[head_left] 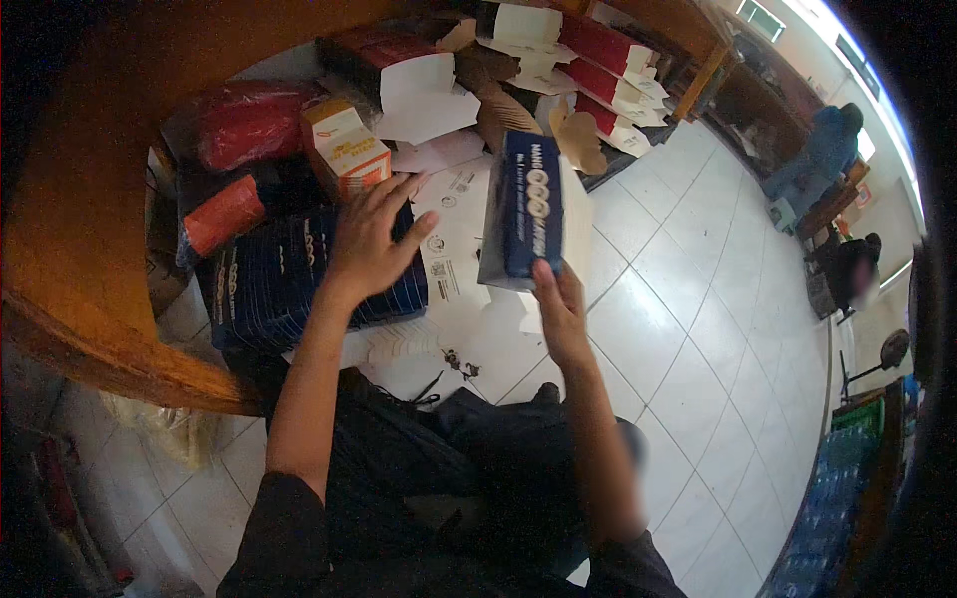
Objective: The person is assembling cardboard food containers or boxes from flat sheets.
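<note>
My right hand (pixel 564 314) grips the lower end of a dark blue carton (pixel 531 204) with light lettering, thumb on its front face. The carton stands upright in the air, with a pale side turned to the right. My left hand (pixel 374 244) is spread, fingers apart, over a row of dark blue cartons (pixel 269 284) packed side by side. Whether its palm touches them I cannot tell. Just beyond its fingertips stands an orange and white box (pixel 347 149). Under and between my hands lies a white printed sheet (pixel 449 234).
Open red and white cartons (pixel 613 85) lie piled at the back. A red plastic-wrapped bundle (pixel 254 125) and an orange-red roll (pixel 224 214) sit left. A curved wooden edge (pixel 130 349) borders the left side. Another person (pixel 819 149) is far right, above shrink-wrapped bottles (pixel 832 488).
</note>
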The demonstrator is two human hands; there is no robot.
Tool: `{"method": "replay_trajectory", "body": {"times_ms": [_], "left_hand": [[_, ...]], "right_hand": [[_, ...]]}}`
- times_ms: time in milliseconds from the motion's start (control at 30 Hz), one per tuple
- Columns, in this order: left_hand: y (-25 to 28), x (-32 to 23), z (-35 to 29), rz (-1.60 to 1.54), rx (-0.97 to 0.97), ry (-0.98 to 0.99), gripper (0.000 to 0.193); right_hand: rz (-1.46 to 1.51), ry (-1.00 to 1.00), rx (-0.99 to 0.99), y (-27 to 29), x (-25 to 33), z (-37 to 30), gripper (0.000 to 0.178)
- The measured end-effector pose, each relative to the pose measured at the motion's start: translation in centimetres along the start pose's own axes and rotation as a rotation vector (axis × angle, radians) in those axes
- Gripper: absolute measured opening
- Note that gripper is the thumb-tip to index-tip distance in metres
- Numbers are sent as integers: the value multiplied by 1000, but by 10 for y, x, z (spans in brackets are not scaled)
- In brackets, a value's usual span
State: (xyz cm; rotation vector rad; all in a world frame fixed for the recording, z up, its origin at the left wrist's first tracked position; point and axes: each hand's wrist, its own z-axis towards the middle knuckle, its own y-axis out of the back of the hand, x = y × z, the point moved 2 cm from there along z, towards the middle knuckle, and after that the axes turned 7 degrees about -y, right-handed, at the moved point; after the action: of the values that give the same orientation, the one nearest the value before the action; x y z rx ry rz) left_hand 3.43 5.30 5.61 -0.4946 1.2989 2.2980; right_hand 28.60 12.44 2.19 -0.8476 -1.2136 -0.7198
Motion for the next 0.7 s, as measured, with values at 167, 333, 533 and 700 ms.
{"method": "replay_trajectory", "body": {"times_ms": [167, 333, 533, 700], "left_hand": [[-7, 43, -25, 535, 170, 283, 72], [-13, 50, -22, 501, 194, 378, 76], [-13, 51, -21, 494, 218, 382, 77], [-15, 53, -22, 490, 227, 390, 80]], "right_hand": [[-164, -206, -123, -57, -82, 44, 44], [8, -339, -44, -88, -123, 15, 46], [152, -278, 42, -61, -116, 62, 41], [-359, 238, -85, -70, -111, 154, 36]]}}
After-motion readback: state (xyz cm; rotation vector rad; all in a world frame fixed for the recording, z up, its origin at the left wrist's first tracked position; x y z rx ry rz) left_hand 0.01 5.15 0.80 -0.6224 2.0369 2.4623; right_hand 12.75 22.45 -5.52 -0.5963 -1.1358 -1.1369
